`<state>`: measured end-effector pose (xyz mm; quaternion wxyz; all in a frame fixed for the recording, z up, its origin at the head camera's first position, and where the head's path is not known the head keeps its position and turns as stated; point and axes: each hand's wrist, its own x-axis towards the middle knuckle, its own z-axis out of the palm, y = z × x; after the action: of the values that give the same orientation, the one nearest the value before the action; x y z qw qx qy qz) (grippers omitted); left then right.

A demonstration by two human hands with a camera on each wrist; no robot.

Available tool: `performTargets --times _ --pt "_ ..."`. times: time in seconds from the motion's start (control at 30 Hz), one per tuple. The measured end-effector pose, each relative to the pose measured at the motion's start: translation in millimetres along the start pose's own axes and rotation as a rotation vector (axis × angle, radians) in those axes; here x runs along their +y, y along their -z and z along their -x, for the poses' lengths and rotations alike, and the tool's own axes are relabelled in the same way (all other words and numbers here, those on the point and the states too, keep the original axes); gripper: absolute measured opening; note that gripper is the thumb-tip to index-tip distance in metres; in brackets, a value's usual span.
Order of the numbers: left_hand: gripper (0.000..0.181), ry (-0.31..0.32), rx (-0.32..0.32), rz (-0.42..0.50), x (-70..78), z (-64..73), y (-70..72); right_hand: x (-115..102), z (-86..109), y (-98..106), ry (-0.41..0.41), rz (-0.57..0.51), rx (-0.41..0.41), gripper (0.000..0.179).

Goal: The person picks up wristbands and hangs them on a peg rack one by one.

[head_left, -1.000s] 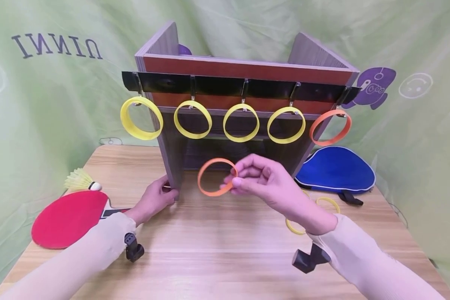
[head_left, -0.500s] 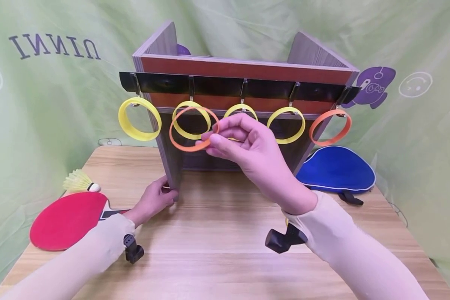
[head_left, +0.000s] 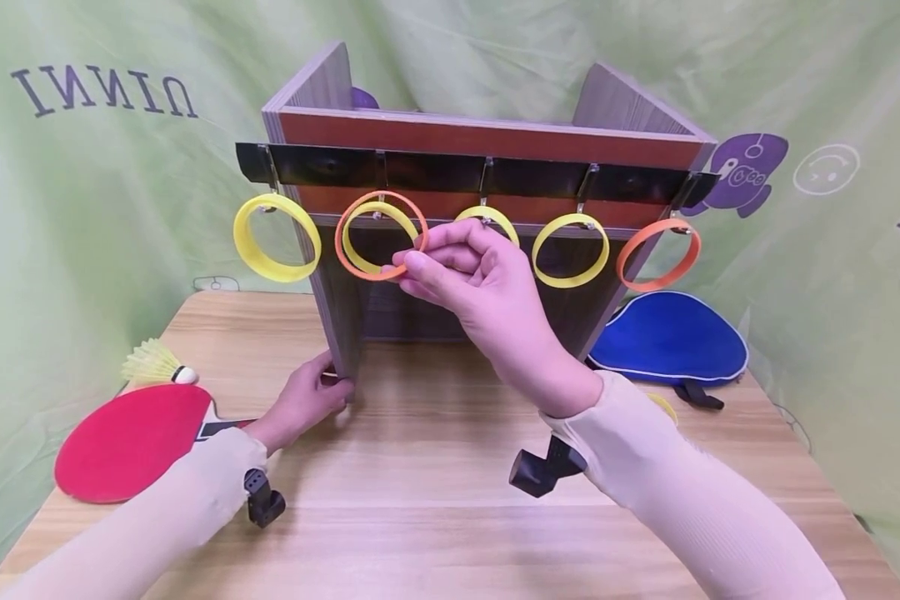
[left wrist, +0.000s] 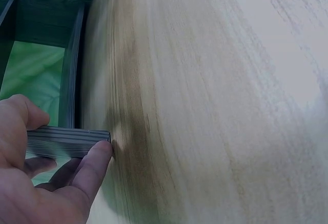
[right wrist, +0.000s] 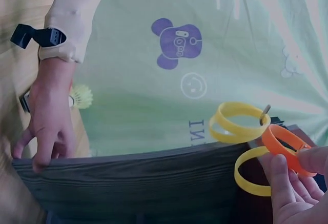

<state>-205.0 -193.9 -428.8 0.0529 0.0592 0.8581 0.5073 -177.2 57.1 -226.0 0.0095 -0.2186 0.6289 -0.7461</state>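
Observation:
My right hand (head_left: 480, 287) pinches a thin orange ring (head_left: 338, 239) between thumb and fingertips. That ring stands upright, overlapping a yellow ring (right wrist: 243, 182) that hangs from the second hook from the left. A black strip (head_left: 435, 174) on the shelf's front bears the hooks, with several yellow rings and, at the far right, another orange ring (head_left: 624, 267). Part of the middle yellow ring is hidden behind my right hand. Low on the left, my left hand (head_left: 311, 402) grips the front edge of the shelf's side panel (left wrist: 69, 138), thumb and fingers on opposite sides.
A red table tennis bat (head_left: 131, 442) and a shuttlecock (head_left: 153, 363) lie left on the wooden table (head_left: 405, 500). To the right is a blue bat case (head_left: 667, 337); a yellow ring (head_left: 663, 407) lies partly hidden behind the right sleeve. Green cloth (head_left: 120, 208) hangs behind.
My right hand has carried the orange ring up and left, from below the hanging rings to in front of the second yellow one. The left hand keeps its grip on the panel.

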Motion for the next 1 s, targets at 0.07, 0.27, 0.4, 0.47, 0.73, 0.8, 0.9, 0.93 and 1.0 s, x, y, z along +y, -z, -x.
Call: performTargets --times 0.07,0.27,0.4,0.47,0.73,0.8,0.9,0.93,1.0 --pt "0.055 -0.007 0.004 0.004 -0.4 -0.4 0.4 1 -2.3 0 -0.005 0.007 0.012 0.021" --pt "0.055 -0.003 -0.001 -0.005 1.3 0.5 0.3 6 -5.7 -3 -0.033 0.015 0.039 0.022" --pt "0.059 -0.001 -0.008 -0.005 2.7 1.8 -0.1 7 -4.6 -4 -0.04 0.025 0.039 0.023" --pt "0.059 -0.001 -0.005 -0.003 2.8 2.0 -0.2 8 -3.9 -4 -0.043 0.039 0.035 0.025" --pt "0.059 0.006 -0.009 -0.009 3.7 1.8 0.5 11 0.1 -2 -0.05 0.097 0.022 0.029" --pt "0.059 0.007 -0.008 -0.012 4.1 1.8 0.4 12 1.3 -1 -0.051 0.104 0.007 0.029" --pt "0.058 0.005 -0.004 -0.012 4.5 1.9 0.1 12 4.0 0 -0.061 0.113 -0.025 0.028" --pt "0.057 0.005 -0.002 -0.011 4.6 1.9 -0.1 13 5.1 0 -0.065 0.115 -0.036 0.028" --pt "0.057 0.004 -0.002 -0.007 4.9 2.0 -0.4 13 7.6 1 -0.072 0.116 -0.05 0.028"
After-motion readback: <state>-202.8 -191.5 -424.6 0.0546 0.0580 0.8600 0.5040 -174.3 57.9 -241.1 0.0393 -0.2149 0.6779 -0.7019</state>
